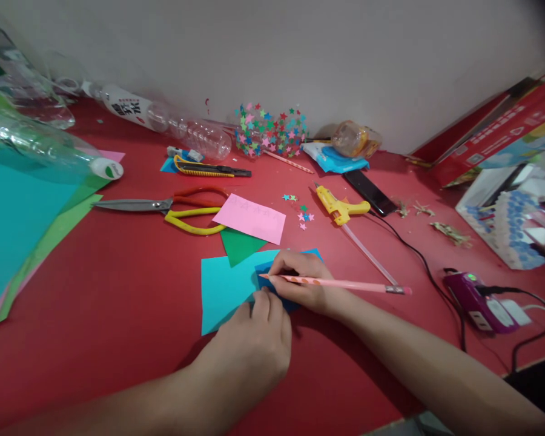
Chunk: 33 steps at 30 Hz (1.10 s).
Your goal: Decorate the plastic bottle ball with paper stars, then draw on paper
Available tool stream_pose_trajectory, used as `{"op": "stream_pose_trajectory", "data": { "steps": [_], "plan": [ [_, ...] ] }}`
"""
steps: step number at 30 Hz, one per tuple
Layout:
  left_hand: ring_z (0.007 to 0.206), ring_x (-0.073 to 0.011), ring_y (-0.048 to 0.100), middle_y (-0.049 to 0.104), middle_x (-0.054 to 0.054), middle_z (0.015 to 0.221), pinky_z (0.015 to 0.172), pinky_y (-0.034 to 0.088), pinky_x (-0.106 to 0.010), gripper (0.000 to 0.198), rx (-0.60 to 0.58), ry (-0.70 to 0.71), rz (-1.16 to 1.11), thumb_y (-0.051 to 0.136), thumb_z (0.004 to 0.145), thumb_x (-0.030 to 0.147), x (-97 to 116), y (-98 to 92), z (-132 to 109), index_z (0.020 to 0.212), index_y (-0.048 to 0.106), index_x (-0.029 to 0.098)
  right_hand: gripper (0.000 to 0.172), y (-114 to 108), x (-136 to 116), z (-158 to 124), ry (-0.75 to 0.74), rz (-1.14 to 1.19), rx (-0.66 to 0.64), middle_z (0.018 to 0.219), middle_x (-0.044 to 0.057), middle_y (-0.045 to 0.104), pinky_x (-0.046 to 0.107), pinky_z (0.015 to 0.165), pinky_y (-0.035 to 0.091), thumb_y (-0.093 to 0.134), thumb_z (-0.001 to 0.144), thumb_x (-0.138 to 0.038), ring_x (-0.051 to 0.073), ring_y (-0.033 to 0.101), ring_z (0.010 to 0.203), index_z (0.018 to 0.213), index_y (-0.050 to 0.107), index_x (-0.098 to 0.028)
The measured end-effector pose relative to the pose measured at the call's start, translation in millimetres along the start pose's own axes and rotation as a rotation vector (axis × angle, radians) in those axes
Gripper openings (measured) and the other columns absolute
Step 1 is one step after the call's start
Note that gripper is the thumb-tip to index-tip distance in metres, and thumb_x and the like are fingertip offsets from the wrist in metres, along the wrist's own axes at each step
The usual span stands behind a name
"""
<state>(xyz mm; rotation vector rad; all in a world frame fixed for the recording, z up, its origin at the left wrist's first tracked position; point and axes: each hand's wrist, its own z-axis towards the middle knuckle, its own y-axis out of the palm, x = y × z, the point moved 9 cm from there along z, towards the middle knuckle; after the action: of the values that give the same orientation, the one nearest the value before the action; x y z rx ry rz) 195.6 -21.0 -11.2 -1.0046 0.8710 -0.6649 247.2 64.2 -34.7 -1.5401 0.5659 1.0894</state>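
My right hand [302, 281] is closed around a pink pencil [345, 283], whose tip touches a small dark blue paper [264, 267]. Beneath that lies a light blue sheet [222, 284]. My left hand [254, 333] rests with bent fingers on the papers, its fingertips at the dark blue piece near the pencil tip; they are bunched together, and whether they grip anything is hidden. Just behind the sheet are a green paper [240, 243] and a pink paper [252, 218] with faint pencil marks.
Scissors [163, 207] and a yellow cutter [213, 169] lie behind to the left. A yellow glue gun [340, 206], a phone [370, 192] and a purple power adapter [479, 303] with cables are on the right. Plastic bottles [131, 108] line the wall.
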Motion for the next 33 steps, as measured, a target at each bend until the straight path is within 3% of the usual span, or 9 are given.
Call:
{"op": "stream_pose_trajectory", "data": {
  "steps": [8,18,33],
  "plan": [
    [0.070,-0.0260,0.065,0.069,-0.021,0.082,0.051,0.051,-0.031,0.027,0.000,-0.002,-0.016,0.043,0.076,0.006,0.9,0.1,-3.9,0.091,0.065,0.002,0.014,0.2,3.4,-0.9,0.024,-0.020,0.012,0.057,-0.006,0.048,0.017,0.048,0.030,0.056,0.081,-0.021,0.007,0.039,0.052,0.068,0.052,-0.018],
    [0.081,-0.0282,0.068,0.071,-0.023,0.090,0.055,0.054,-0.031,0.029,-0.014,0.013,-0.039,0.043,0.077,0.006,0.6,1.3,-2.7,0.094,0.067,0.003,0.019,-12.7,22.0,-2.6,0.138,-0.150,0.222,0.050,-0.007,0.046,0.018,0.044,0.028,0.058,0.072,-0.021,0.007,0.038,0.047,0.059,0.045,-0.020],
    [0.081,-0.0296,0.069,0.071,-0.023,0.091,0.057,0.055,-0.033,0.029,0.012,0.006,-0.055,0.045,0.076,0.006,-0.4,-2.0,-2.4,0.092,0.068,0.003,0.018,-18.2,21.1,-3.6,0.122,-0.063,0.228,0.050,-0.007,0.043,0.018,0.044,0.030,0.058,0.070,-0.019,0.007,0.039,0.046,0.059,0.044,-0.020]
  ]
}}
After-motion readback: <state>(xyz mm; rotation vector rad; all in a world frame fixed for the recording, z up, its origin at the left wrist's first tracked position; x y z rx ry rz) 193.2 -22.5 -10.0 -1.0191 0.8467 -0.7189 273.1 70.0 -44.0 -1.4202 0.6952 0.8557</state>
